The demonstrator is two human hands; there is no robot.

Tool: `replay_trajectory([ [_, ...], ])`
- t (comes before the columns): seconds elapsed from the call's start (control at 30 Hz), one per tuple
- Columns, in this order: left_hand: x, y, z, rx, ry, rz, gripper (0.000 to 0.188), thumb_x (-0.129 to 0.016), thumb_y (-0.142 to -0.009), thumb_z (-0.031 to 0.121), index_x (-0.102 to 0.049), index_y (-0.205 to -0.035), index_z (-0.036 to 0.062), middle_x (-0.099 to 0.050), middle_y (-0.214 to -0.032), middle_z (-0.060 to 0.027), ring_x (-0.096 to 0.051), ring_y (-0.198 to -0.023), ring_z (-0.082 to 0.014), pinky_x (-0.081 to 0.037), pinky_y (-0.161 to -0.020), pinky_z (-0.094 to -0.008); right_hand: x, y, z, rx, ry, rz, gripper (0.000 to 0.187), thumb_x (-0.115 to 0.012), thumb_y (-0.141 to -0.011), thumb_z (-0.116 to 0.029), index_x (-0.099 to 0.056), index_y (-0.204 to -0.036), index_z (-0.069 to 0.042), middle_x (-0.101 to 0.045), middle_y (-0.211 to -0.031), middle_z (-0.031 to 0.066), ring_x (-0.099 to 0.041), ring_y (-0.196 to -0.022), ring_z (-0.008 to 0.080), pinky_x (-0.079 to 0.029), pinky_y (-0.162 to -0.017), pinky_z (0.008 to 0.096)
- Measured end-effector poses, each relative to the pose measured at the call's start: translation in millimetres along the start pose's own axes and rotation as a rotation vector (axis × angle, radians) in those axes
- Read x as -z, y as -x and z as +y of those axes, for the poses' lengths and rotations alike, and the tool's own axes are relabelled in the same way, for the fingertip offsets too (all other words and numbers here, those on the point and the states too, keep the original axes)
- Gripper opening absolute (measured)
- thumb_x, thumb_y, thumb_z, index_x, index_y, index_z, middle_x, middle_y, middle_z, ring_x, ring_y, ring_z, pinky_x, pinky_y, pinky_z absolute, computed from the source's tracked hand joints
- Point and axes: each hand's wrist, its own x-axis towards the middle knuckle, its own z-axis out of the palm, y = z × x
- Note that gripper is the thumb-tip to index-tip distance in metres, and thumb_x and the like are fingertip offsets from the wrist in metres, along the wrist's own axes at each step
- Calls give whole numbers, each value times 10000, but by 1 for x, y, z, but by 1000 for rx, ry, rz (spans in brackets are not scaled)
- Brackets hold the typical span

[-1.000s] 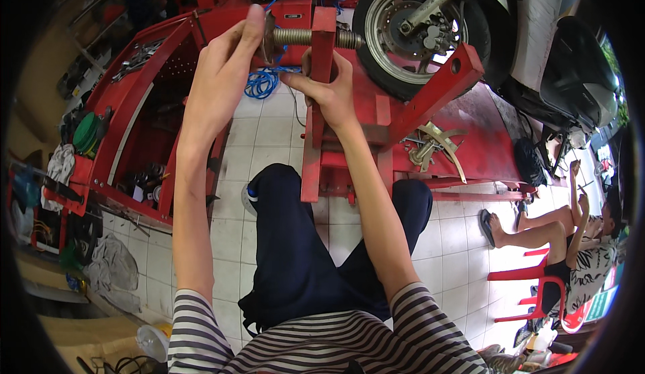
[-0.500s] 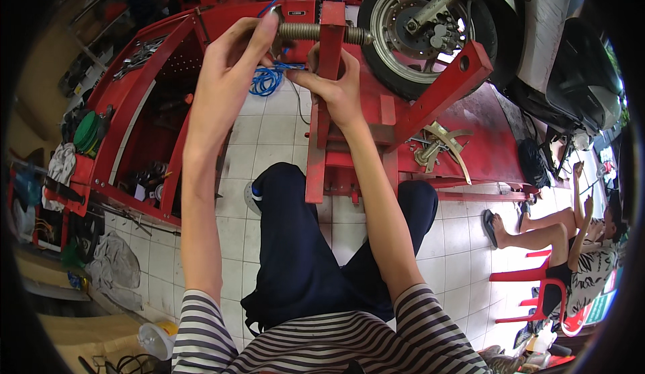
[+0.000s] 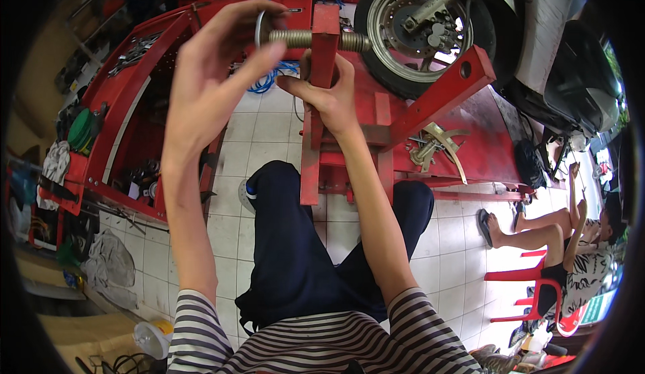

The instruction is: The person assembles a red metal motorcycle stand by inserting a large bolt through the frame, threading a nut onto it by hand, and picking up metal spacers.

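Note:
A thick threaded screw rod point(image 3: 290, 38) runs crosswise through the top of a red steel post point(image 3: 326, 31), with a round metal disc point(image 3: 261, 31) on its left end. My left hand point(image 3: 205, 81) is around that disc, slightly blurred. Its fingers arch above and its thumb stretches out below the rod, apart from each other. Below the rod my right hand point(image 3: 334, 95) grips the post from the right; the thumb points left and the other fingers are partly hidden behind the post.
A motorcycle front wheel point(image 3: 396, 34) stands behind the post, beside a slanted red arm point(image 3: 443, 95). A metal bracket part point(image 3: 437, 149) lies on the red bench. Blue hose point(image 3: 265, 79) coils on the floor. Left is a red tool cabinet point(image 3: 127, 125); right, a seated person point(image 3: 571, 239).
My left hand has drawn down and left, its fingers spreading, and the disc now shows face-edge on. My right hand stays on the post. The view has shifted slightly.

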Motion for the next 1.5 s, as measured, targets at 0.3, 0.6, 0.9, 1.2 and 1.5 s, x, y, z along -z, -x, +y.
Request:
replay_trajectory([
  [0.3,5,1,-14,78,-151,159,336,-539,-1039,298,-631,-1192,12,-650,-1079,-33,-545,-917,-57,-427,-824,-224,-4,-1,-11,-26,12,35,311,-824,-705,-66,-517,-755,-74,-487,-628,-54,-456,-502,32,-341,-451,214],
  [0.6,17,29,5,-239,97,181,205,-631,-899,-19,-638,-1103,-31,-676,-1025,-100,-639,-1006,-183,-478,-917,-303,-8,9,-4,61,81,37,308,-822,-705,-50,-514,-699,-70,-478,-605,-60,-452,-500,31,-328,-456,211],
  [0.9,4,17,0,-407,-28,11,254,-554,-1014,183,-655,-1052,-46,-675,-981,-80,-616,-931,-144,-470,-901,-334,-9,3,-9,48,-19,46,302,-822,-702,-74,-527,-770,-71,-502,-656,-44,-478,-543,43,-353,-439,223],
  [1.2,-16,12,-12,-213,98,164,261,-606,-989,166,-617,-1159,-32,-644,-1045,-83,-615,-984,-138,-469,-914,-271,-3,-1,-11,-51,25,29,322,-840,-718,-138,-653,-945,-6,-643,-721,2,-541,-536,46,-391,-436,217],
  [1.5,-23,6,-14,59,8,258,310,-632,-971,137,-584,-1234,-20,-641,-1163,-80,-603,-1030,-118,-468,-896,-247,-3,-5,-10,-29,-11,43,280,-808,-713,-58,-539,-790,-53,-517,-631,-31,-485,-487,50,-356,-427,218],
])
